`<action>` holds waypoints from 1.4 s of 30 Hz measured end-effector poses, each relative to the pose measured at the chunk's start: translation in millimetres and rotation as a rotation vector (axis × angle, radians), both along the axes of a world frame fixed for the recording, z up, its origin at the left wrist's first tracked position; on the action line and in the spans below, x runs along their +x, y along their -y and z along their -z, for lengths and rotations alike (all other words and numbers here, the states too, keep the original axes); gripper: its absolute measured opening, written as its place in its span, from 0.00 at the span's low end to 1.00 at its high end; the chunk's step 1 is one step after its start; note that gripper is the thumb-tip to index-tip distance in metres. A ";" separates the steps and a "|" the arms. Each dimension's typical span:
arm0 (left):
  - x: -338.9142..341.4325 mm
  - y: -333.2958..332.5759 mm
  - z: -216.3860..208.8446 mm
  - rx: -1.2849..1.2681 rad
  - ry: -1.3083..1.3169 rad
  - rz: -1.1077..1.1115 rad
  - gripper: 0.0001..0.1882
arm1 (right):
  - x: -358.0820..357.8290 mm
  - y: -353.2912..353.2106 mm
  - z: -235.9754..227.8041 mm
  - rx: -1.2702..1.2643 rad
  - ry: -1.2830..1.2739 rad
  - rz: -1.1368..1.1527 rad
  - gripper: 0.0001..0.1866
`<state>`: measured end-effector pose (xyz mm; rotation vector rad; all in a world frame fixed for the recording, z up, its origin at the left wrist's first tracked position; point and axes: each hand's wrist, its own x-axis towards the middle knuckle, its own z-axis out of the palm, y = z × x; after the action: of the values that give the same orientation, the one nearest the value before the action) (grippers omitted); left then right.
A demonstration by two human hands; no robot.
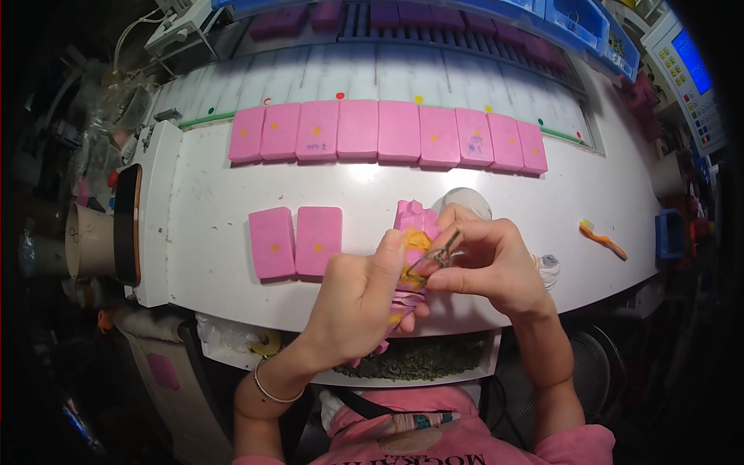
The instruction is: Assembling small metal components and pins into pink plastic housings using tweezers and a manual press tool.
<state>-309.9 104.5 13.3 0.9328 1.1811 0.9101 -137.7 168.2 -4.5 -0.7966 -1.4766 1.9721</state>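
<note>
My left hand [353, 298] is wrapped round a pink rubber-like mould [416, 218]. The mould is bent, with a notched far end, yellow patches and ridged folds inside. At its opened face my right hand [500, 267] pinches a thin, dark, branching piece [443, 254] between thumb and fingers. Whether that piece still touches the mould I cannot tell. Two flat pink blocks, a left one [271, 244] and a right one [318, 242], lie on the white table left of my hands. Beyond the right hand sits a rounded white bundle [469, 200], partly hidden by it.
A row of pink blocks [358, 130] crosses the table in front of a pale striped panel [310, 74]. An orange brush [604, 239] lies at the right. Below my hands, a drawer [494, 355] holds green bits [422, 366]. Blue bins [577, 23] and a control panel [686, 74] stand far right.
</note>
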 end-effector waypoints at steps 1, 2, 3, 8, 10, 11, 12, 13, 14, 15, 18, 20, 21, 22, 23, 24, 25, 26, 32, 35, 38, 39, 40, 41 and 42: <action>0.5 -0.4 -0.5 -0.011 -0.001 0.004 0.29 | 0.2 -0.6 0.0 -0.002 -0.003 0.001 0.08; 0.9 -0.8 -1.1 -0.021 -0.002 0.009 0.29 | 0.5 -1.0 -0.1 -0.005 -0.006 0.003 0.08; 1.1 -1.5 -1.7 -0.024 -0.001 0.010 0.29 | 0.9 -1.1 -0.9 -0.007 -0.005 0.004 0.08; -0.5 -2.7 -2.2 -0.043 -0.006 0.025 0.30 | 2.4 -2.4 0.5 0.012 0.008 0.026 0.09; 1.1 -2.2 -1.9 -0.042 -0.023 0.039 0.30 | 6.6 -5.9 -1.1 -0.017 0.050 -0.010 0.07; 2.0 -2.4 -1.5 -0.041 -0.040 0.050 0.30 | 8.1 -7.8 -2.2 -0.045 0.092 -0.048 0.07; 1.8 -3.2 -0.9 -0.041 -0.039 0.051 0.30 | 8.4 -8.9 -3.3 -0.045 0.093 -0.048 0.07; 1.0 -3.7 -0.7 -0.031 -0.068 0.079 0.30 | 8.7 -9.5 -4.8 -0.108 0.107 -0.059 0.06; 0.3 -4.0 -0.3 -0.021 -0.097 0.106 0.30 | 8.8 -10.1 -5.9 -0.171 0.121 -0.072 0.06; -0.1 -3.8 -0.6 -0.024 -0.097 0.105 0.30 | 9.1 -10.7 -6.7 -0.173 0.121 -0.073 0.06; 0.7 -2.9 -2.6 -0.029 -0.095 0.136 0.30 | 12.8 -10.0 -5.8 -0.287 0.068 -0.096 0.05; 3.2 -3.7 -1.0 -0.050 0.038 0.040 0.31 | 17.2 -12.2 1.3 -0.283 -0.030 -0.149 0.06; 2.9 -4.1 0.2 -0.047 0.039 0.047 0.31 | 18.0 -10.2 0.6 -0.279 -0.029 -0.143 0.06; -0.6 -4.5 2.6 -0.074 0.071 -0.009 0.31 | 16.8 -6.9 0.7 -0.230 -0.089 -0.080 0.05; -4.7 -4.7 5.9 -0.101 0.103 -0.064 0.31 | 16.3 -3.5 0.5 -0.179 -0.149 -0.016 0.04; -10.9 -3.3 15.0 -0.095 0.103 -0.060 0.31 | 17.1 -0.2 -3.9 -0.173 -0.149 -0.014 0.04; -22.2 0.7 27.7 0.078 0.142 -0.066 0.30 | 14.4 2.9 -11.5 -0.198 -0.057 0.091 0.04; -27.4 3.3 33.7 0.246 0.191 -0.055 0.29 | 15.6 8.2 -18.8 -0.226 0.042 0.213 0.04; 9.3 13.5 11.3 0.172 0.189 -0.267 0.07 | 0.1 35.2 -21.1 -0.337 -0.066 0.268 0.06; 9.2 15.3 13.2 0.370 -0.034 -0.243 0.05 | 2.7 39.2 -27.3 -0.164 0.052 0.218 0.11; 0.6 16.2 11.6 0.290 -0.084 -0.171 0.04 | 8.6 36.6 -30.2 0.146 0.125 0.335 0.13; -1.3 16.9 10.3 0.291 -0.087 -0.173 0.04 | 7.6 35.1 -30.4 0.292 0.190 0.353 0.13; -1.6 17.2 7.3 0.279 -0.112 -0.123 0.04 | 10.0 35.8 -30.8 0.296 0.191 0.355 0.13; -1.7 17.5 5.1 0.267 -0.137 -0.072 0.05 | 13.6 36.3 -29.9 0.514 0.244 0.288 0.14; -1.9 17.9 4.0 0.270 -0.136 -0.072 0.05 | 15.8 37.3 -29.9 0.732 0.297 0.218 0.14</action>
<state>-311.8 86.5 9.2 1.1904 1.2321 1.0967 -121.9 130.9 25.4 -0.8747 -1.9961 1.0485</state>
